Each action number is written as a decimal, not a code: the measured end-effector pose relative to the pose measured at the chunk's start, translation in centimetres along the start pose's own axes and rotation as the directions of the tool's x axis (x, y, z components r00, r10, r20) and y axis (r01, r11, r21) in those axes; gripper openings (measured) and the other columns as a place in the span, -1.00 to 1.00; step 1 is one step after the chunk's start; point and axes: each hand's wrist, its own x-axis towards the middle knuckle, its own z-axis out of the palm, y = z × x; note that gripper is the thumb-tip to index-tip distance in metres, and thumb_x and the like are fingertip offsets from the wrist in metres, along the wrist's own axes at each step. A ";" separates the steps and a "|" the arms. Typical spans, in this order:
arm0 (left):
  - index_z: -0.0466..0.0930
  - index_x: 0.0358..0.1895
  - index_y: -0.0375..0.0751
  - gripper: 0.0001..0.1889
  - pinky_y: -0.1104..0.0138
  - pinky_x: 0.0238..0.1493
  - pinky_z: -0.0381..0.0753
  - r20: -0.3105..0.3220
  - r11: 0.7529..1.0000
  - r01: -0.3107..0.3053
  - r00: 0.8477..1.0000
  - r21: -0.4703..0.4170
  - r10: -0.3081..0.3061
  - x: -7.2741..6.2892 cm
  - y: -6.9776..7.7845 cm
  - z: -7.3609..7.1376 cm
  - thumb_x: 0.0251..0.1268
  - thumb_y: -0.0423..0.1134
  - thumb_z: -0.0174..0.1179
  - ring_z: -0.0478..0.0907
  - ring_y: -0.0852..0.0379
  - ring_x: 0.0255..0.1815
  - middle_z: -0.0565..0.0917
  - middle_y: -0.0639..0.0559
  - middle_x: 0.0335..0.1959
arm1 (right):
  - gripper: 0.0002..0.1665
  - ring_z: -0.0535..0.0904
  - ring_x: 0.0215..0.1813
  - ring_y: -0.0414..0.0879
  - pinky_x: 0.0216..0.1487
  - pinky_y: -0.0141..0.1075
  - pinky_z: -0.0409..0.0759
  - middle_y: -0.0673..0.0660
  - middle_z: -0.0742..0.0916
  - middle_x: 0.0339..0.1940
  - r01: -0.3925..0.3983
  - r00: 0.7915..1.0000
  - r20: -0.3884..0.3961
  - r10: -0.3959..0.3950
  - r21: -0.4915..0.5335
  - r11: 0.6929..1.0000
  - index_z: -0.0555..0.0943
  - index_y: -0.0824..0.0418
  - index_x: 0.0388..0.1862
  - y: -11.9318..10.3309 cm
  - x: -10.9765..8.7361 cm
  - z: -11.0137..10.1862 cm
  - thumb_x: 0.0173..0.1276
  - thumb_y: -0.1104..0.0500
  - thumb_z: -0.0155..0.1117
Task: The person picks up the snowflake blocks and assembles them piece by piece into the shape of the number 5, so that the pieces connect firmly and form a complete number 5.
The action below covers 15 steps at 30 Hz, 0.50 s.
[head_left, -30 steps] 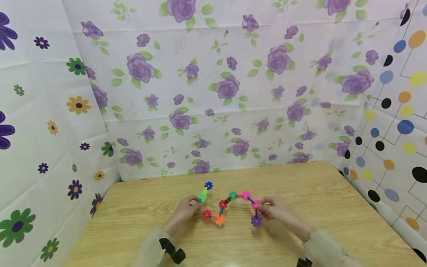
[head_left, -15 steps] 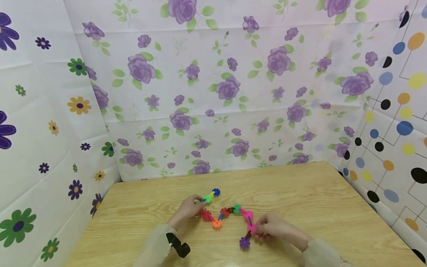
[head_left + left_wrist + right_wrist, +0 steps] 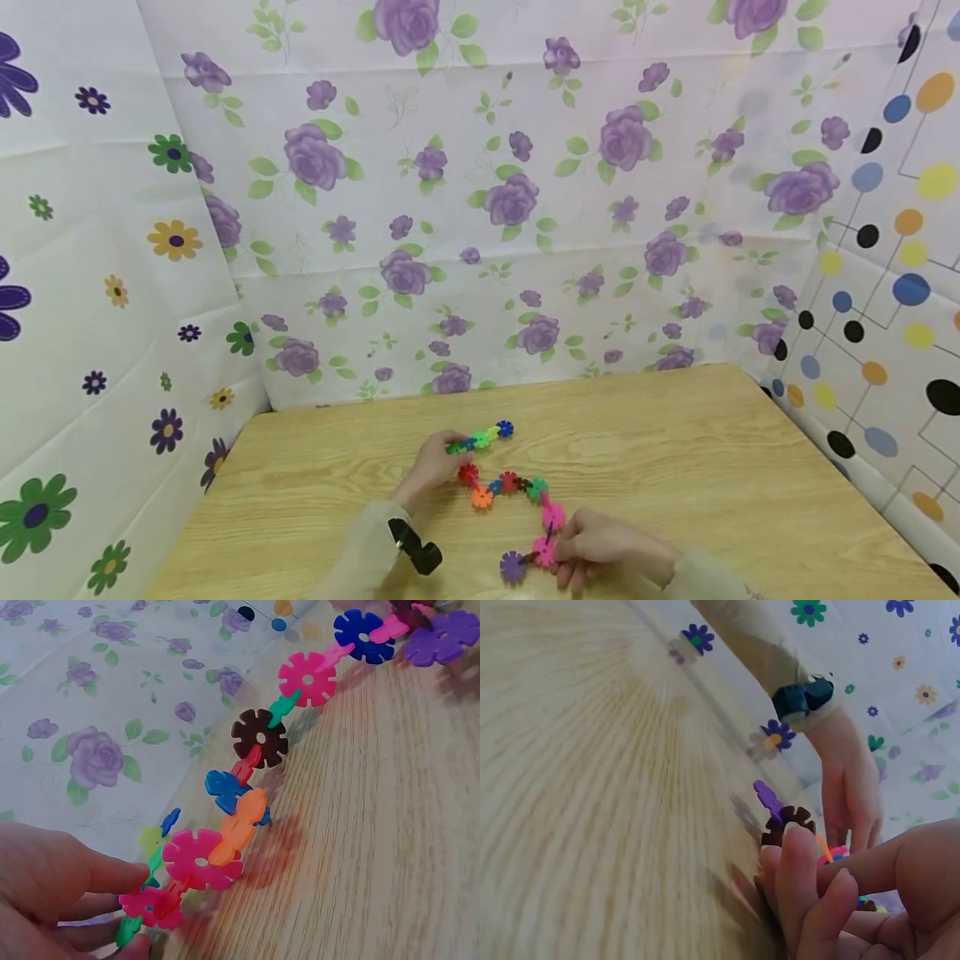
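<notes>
A chain of interlocking plastic snowflake discs (image 3: 482,497) in many colours curves over the wooden table. My left hand (image 3: 435,468) pinches it near a green disc (image 3: 129,930) and a pinkish-red disc (image 3: 154,907). Beyond those fingers, a short stretch runs out to a dark blue end disc (image 3: 505,428). Nearer me on the right, my right hand (image 3: 600,540) grips a pink disc (image 3: 545,550) close to the other end. A purple disc (image 3: 513,567) forms that end, joined through a brown disc (image 3: 787,823). Fingers hide part of the links at both grips.
The wooden table (image 3: 675,450) has a floral cloth wall (image 3: 465,208) behind it. Patterned cloths (image 3: 862,333) also hang at both sides. A black wrist device (image 3: 415,547) sits on the left sleeve.
My right hand has come nearer me and slightly left, swinging the purple end inward. My left hand has shifted a little right, and the dark blue end has swung right.
</notes>
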 end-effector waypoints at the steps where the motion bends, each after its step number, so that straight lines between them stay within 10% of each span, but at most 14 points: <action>1: 0.56 0.10 -0.33 -0.66 -0.08 0.24 0.43 0.007 1.000 -0.013 1.000 0.004 0.013 0.1 -0.1 0.1 0.28 -0.30 0.25 0.44 -0.26 0.25 0.56 -0.28 0.16 | -0.72 0.58 -0.67 -0.32 -0.68 -0.61 0.29 0.11 0.76 -0.57 -0.005 1.000 0.004 0.005 0.013 1.000 0.68 0.44 -0.36 0.0 0.0 0.1 0.35 0.24 0.15; 15: 0.57 0.14 -0.30 -0.67 0.28 -0.23 0.46 0.021 0.992 -0.117 0.993 0.040 0.116 0.8 0.0 0.5 0.36 -0.31 0.16 0.40 0.08 -0.26 0.62 -0.26 0.07 | -0.71 0.58 -0.63 -0.36 -0.65 -0.63 0.36 0.04 0.75 -0.58 -0.036 0.999 -0.011 0.036 0.050 0.998 0.70 0.45 -0.35 -0.1 0.3 1.4 0.39 0.26 0.14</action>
